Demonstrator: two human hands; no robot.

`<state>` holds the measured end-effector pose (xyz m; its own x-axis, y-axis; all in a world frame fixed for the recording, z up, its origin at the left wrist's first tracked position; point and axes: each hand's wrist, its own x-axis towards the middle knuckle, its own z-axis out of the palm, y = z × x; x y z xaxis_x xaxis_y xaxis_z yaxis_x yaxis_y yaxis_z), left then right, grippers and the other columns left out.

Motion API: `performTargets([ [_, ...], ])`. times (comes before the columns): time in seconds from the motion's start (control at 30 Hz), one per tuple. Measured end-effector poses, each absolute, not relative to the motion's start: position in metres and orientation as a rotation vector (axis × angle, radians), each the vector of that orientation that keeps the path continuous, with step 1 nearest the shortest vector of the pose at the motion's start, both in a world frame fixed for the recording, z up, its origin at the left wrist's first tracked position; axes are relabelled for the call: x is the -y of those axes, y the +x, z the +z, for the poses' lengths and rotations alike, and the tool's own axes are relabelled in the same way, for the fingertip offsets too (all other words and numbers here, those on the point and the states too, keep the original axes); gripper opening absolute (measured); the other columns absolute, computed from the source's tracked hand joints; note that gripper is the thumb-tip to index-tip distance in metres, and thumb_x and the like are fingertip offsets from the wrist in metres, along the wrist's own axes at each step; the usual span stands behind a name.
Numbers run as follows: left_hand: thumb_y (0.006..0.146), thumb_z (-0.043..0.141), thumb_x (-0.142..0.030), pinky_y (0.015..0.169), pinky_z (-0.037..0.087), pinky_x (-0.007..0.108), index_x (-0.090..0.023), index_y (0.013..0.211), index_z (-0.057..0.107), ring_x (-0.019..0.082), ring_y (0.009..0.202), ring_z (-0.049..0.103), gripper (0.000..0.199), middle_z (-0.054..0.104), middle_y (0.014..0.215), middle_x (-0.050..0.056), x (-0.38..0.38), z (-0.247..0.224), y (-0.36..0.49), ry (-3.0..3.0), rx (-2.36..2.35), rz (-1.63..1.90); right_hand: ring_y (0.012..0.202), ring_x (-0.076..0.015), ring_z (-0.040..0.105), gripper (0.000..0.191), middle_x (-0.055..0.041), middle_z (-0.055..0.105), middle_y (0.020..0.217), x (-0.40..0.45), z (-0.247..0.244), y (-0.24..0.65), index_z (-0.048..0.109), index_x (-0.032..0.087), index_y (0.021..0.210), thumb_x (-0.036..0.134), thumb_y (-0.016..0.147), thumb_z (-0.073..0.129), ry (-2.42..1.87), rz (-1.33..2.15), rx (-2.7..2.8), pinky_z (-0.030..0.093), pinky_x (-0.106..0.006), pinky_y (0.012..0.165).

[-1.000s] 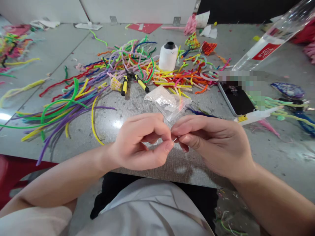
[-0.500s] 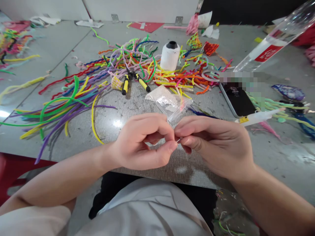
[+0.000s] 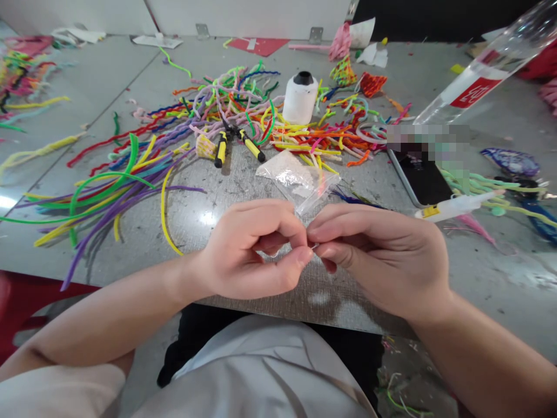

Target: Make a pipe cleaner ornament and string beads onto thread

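Observation:
My left hand and my right hand meet fingertip to fingertip above the near edge of the table. Each is closed in a pinch of thumb and forefinger. Between the fingertips a tiny pale, thin piece shows, too small to name. Just beyond my hands lies a clear plastic bag with small whitish bits in it. Behind the bag rest pliers with yellow and black handles, their jaws pointing away from me. A white thread cone with a black top stands upright beyond.
Colourful pipe cleaners spread across the table's middle, with more strips at the left. To the right are a phone, a white glue bottle and a tilted clear plastic bottle. A red stool stands at lower left.
Both hands keep almost the same place and pinch. The pale bit between the fingertips shows a little less than before; the view has shifted very slightly.

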<state>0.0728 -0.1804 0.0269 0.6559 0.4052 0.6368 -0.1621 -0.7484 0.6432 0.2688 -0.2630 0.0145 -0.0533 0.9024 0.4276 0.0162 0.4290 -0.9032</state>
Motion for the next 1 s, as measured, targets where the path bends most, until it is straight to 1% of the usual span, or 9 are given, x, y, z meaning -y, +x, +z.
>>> performTargets([
  [0.13, 0.089, 0.069, -0.011, 0.049, 0.036, 0.022, -0.023, 0.08, 0.059, 0.008, 0.049, 0.04, 0.018, 0.042, 0.057, -0.009, 0.18, 0.0267, 0.0727, 2.191, -0.201, 1.06, 0.084, -0.0178, 0.08, 0.016, -0.0025, 0.086, 0.098, 0.2622, 0.0144, 0.2694, 0.088, 0.03, 0.101, 0.016, 0.093, 0.086, -0.87, 0.842, 1.477, 0.07, -0.032, 0.076],
  [0.27, 0.088, 0.068, -0.009, 0.049, 0.035, 0.021, -0.022, 0.079, 0.058, 0.008, 0.049, 0.04, 0.018, 0.042, 0.057, -0.009, 0.1795, 0.0269, 0.0728, 2.199, -0.193, 1.069, 0.087, -0.0188, 0.081, 0.013, -0.0031, 0.086, 0.098, 0.2617, 0.0159, 0.2698, 0.087, 0.029, 0.101, 0.017, 0.095, 0.085, -0.87, 0.812, 1.512, 0.07, -0.035, 0.082],
  [0.53, 0.079, 0.064, -0.005, 0.05, 0.033, 0.02, -0.022, 0.077, 0.057, 0.007, 0.05, 0.037, 0.019, 0.04, 0.059, -0.01, 0.1803, 0.028, 0.0737, 2.208, -0.212, 1.065, 0.086, -0.0194, 0.081, 0.011, -0.0043, 0.086, 0.097, 0.2606, 0.0175, 0.2707, 0.087, 0.027, 0.099, 0.017, 0.095, 0.083, -0.881, 0.787, 1.557, 0.071, -0.035, 0.08],
  [0.77, 0.08, 0.063, -0.007, 0.047, 0.03, 0.021, -0.022, 0.077, 0.055, 0.007, 0.049, 0.034, 0.018, 0.04, 0.058, -0.009, 0.1798, 0.0268, 0.0749, 2.232, -0.225, 1.075, 0.088, -0.0192, 0.081, 0.014, -0.0038, 0.086, 0.098, 0.2608, 0.0162, 0.2708, 0.086, 0.028, 0.101, 0.016, 0.096, 0.083, -0.883, 0.774, 1.578, 0.07, -0.034, 0.08],
  [1.0, 0.078, 0.062, -0.007, 0.047, 0.031, 0.02, -0.022, 0.076, 0.054, 0.006, 0.049, 0.035, 0.018, 0.041, 0.059, -0.01, 0.1797, 0.0278, 0.0745, 2.24, -0.229, 1.07, 0.086, -0.0183, 0.081, 0.015, -0.004, 0.086, 0.099, 0.2599, 0.0164, 0.2718, 0.086, 0.028, 0.102, 0.014, 0.096, 0.082, -0.884, 0.748, 1.613, 0.069, -0.032, 0.075],
])
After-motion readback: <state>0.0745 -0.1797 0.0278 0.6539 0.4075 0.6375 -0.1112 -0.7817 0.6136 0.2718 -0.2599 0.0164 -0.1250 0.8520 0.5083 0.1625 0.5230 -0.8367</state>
